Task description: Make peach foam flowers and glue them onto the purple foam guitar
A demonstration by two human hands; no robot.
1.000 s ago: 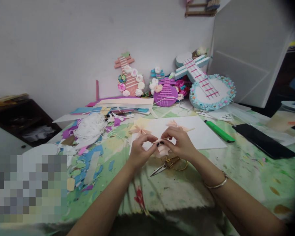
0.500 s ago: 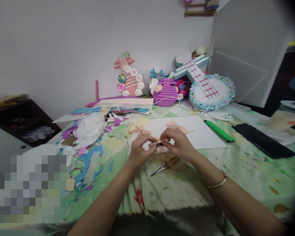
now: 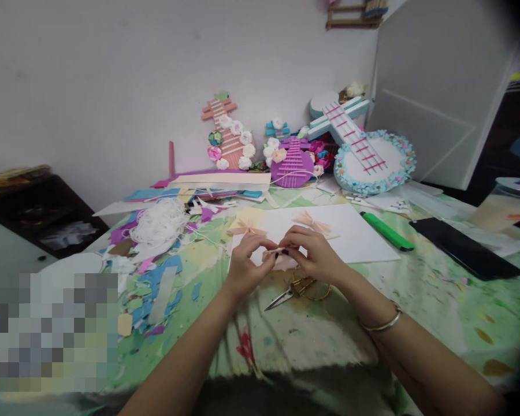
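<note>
Over the near edge of a white sheet (image 3: 355,245), my left hand (image 3: 247,263) and my right hand (image 3: 314,254) meet, fingertips almost touching. Both are closed in a pinch on a small peach paper piece (image 3: 279,263), with a thin pale stick (image 3: 334,237) that pokes out past my right hand. The fingers hide most of the stick and paper. Behind my left hand lies a fanned peach paper bundle (image 3: 247,227); another fanned peach paper bundle (image 3: 311,221) sits behind my right hand. Gold-handled scissors (image 3: 291,290) rest just below my hands, blades pointing left.
White string (image 3: 158,222) is heaped at left beside blue paper scraps (image 3: 151,303). A green cutter-like tool (image 3: 387,231) and a black phone-like slab (image 3: 465,248) lie at right. Decorated lute models, pink (image 3: 233,147), purple (image 3: 291,167) and light blue (image 3: 372,162), lean against the wall.
The stick in my fingers has turned slightly, and its end past my right hand sits a little lower and shows less. My hands stay in nearly the same place.
</note>
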